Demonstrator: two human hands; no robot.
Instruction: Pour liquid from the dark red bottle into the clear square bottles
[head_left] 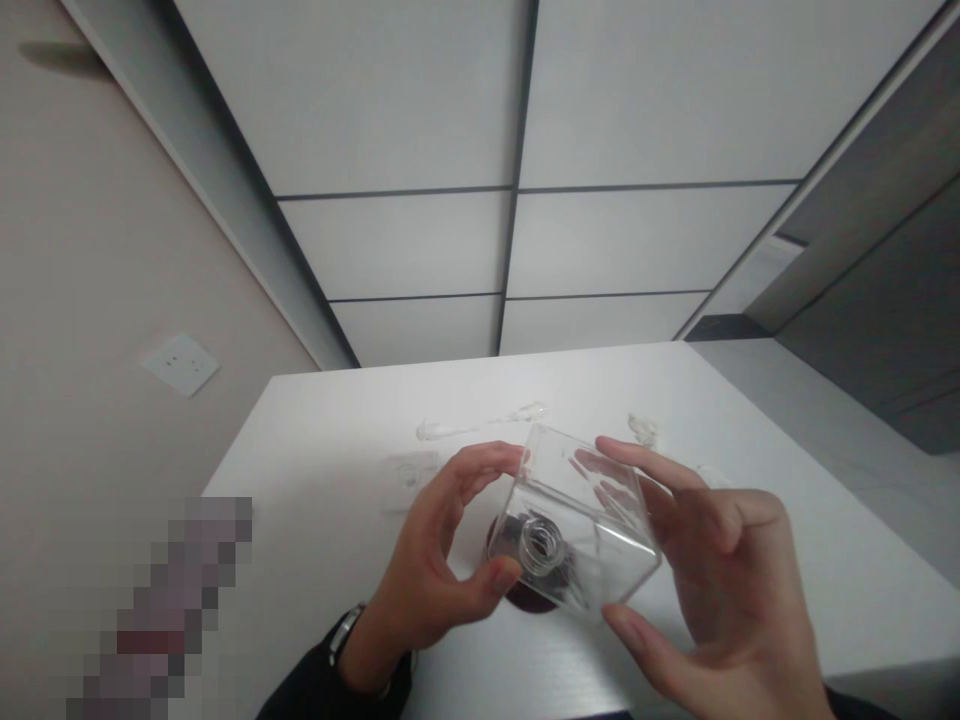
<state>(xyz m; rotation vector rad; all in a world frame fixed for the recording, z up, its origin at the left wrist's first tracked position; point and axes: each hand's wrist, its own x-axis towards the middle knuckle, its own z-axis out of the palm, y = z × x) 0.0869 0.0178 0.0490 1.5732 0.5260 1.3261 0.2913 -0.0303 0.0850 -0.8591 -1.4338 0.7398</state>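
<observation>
A clear rectangular plastic box [592, 520] with a round, ribbed neck on its near face is held tilted above the table. My left hand [442, 555] grips its left side, thumb at the lower left corner and fingers behind the upper left edge. At the right side, my right hand [720, 570] has its thumb on the lower corner and a finger on the top edge. Beneath the box is a dark round object [531, 598], mostly hidden and partly seen through the clear plastic.
On the white table [330, 430], a flat clear square piece [409, 480] lies left of the box. A long clear slender object [480, 422] rests behind it, and a small crumpled clear item [643, 430] sits at the back right. White panels [412, 250] rise beyond the table.
</observation>
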